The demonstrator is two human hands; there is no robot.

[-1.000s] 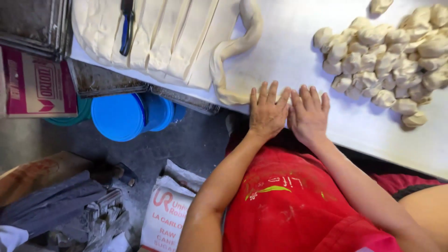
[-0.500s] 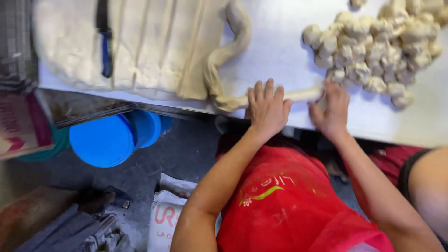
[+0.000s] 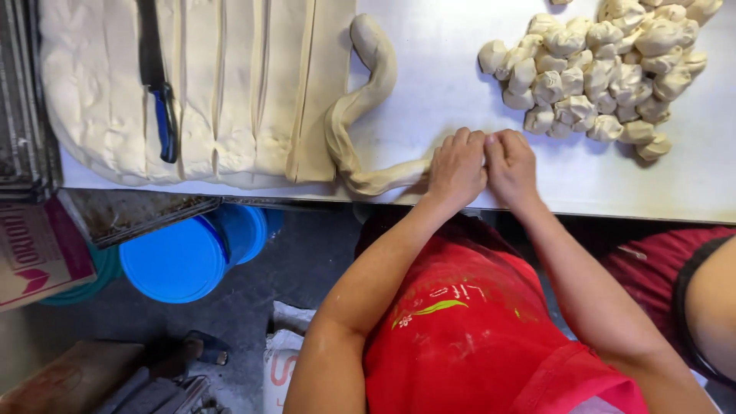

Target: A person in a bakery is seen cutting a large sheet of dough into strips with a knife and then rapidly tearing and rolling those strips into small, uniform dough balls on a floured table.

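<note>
My left hand (image 3: 458, 166) and my right hand (image 3: 511, 164) sit side by side at the front edge of the white table (image 3: 475, 92), fingers curled over the end of a long dough rope (image 3: 360, 115). The rope curves away to the left and up toward a wide slab of dough (image 3: 230, 84) scored into strips. A knife with a blue handle (image 3: 159, 92) lies on the slab. A pile of small dough pieces (image 3: 606, 65) rests to the upper right of my hands.
Blue plastic lids or buckets (image 3: 184, 257) stand on the floor under the table, beside a metal tray (image 3: 130, 215) and a cardboard box (image 3: 34, 253). Another person's arm (image 3: 709, 307) shows at the right edge. A printed sack (image 3: 284, 360) lies on the floor.
My hands were flat and apart rolling the rope; now they have come together and curled around its end. The view has shifted slightly right.
</note>
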